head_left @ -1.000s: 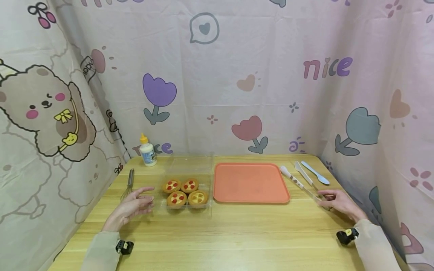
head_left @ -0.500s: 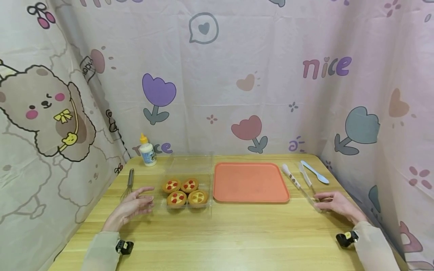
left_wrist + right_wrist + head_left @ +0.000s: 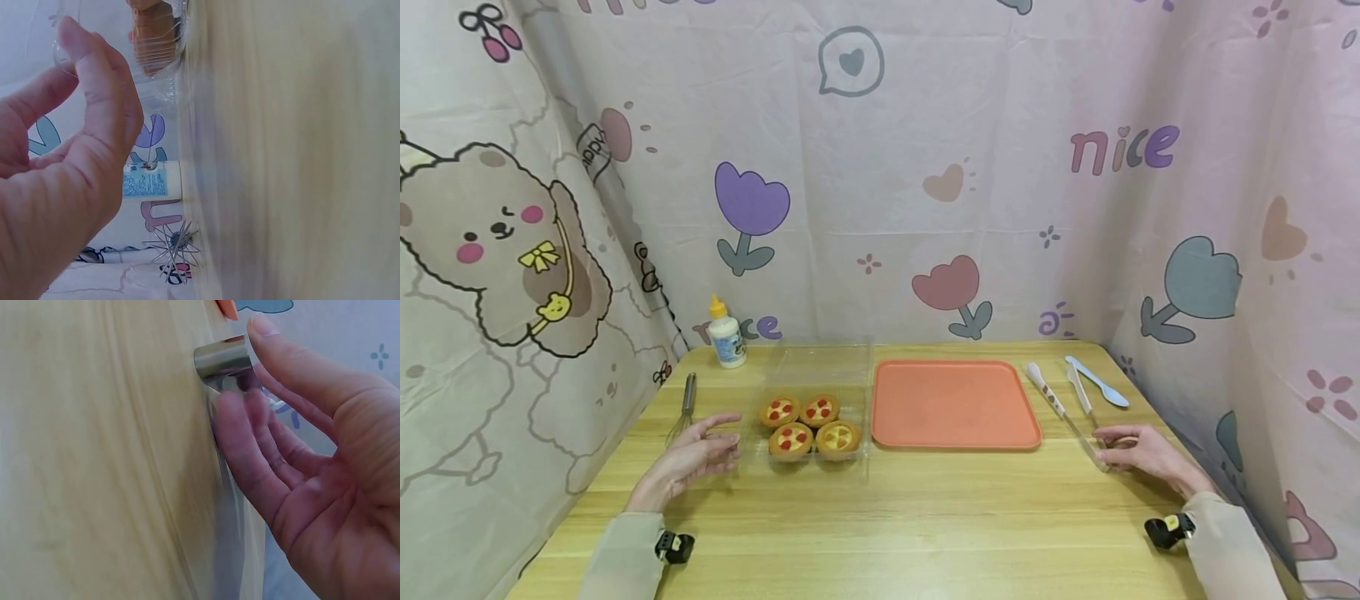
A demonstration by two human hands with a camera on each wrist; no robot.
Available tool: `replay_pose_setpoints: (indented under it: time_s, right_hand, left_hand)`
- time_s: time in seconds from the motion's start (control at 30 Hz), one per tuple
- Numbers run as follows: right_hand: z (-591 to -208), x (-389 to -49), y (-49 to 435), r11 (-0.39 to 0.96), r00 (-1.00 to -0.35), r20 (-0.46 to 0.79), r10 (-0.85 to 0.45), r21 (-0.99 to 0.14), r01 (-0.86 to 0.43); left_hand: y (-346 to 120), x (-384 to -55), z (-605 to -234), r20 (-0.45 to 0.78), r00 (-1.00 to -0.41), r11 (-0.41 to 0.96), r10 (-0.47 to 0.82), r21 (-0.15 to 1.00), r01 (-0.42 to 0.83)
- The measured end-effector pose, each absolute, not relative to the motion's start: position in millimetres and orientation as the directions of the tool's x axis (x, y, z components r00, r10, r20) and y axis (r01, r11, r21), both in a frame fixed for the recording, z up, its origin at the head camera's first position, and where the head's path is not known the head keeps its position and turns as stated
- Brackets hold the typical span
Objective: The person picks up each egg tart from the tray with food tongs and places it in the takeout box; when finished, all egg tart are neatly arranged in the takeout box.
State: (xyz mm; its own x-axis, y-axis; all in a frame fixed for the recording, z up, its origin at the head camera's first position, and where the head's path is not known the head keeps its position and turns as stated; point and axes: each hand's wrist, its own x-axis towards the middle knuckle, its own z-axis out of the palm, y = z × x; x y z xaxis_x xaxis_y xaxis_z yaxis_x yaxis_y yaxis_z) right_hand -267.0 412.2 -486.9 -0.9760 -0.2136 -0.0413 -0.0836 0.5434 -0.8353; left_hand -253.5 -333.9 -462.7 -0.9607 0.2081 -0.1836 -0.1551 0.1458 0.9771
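My left hand [image 3: 700,454] lies relaxed on the wooden table [image 3: 925,525], fingers straight, just left of a clear plastic box [image 3: 808,371] that holds several jam tarts [image 3: 810,425]. In the left wrist view the fingertips [image 3: 75,44] are close to the box [image 3: 159,44]; I cannot tell whether they touch it. My right hand [image 3: 1138,454] is at the near end of metal tongs with white tips [image 3: 1060,404]. In the right wrist view the thumb and fingers [image 3: 275,394] pinch the tongs' metal hinge end [image 3: 222,357].
An orange tray [image 3: 955,404] sits between the box and the tongs. A pale blue spoon [image 3: 1101,385] lies beyond the tongs. A whisk [image 3: 683,408] and a white glue bottle [image 3: 727,333] are at the back left. Printed curtains close in three sides.
The right hand has drawn back slightly and the tongs have swung with it, their white tips shifting right towards the spoon. The left hand has not moved.
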Motion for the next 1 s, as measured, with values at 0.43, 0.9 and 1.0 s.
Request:
replay_pose_setpoints:
  time_s: [0.43, 0.9, 1.0]
  right_hand:
    - [-481.5, -281.5, 378.9, 0.502, -0.982, 0.061, -0.181, -0.853, -0.145]
    - [-485.8, -318.7, 289.5, 0.324, -0.943, 0.020, -0.334, -0.936, -0.135]
    - [-482.8, -327.8, 261.4, 0.300, -0.939, 0.030, -0.343, -0.944, -0.140]
  left_hand:
    - [-333.0, -265.7, -449.5, -0.173, -0.966, 0.204, 0.192, 0.970, -0.133]
    - [-322.4, -302.0, -426.0, -0.168, -0.975, 0.272, 0.143, 0.954, -0.125]
    - [-321.6, -311.4, -424.3, -0.146, -0.982, 0.274, 0.120, 0.955, -0.109]
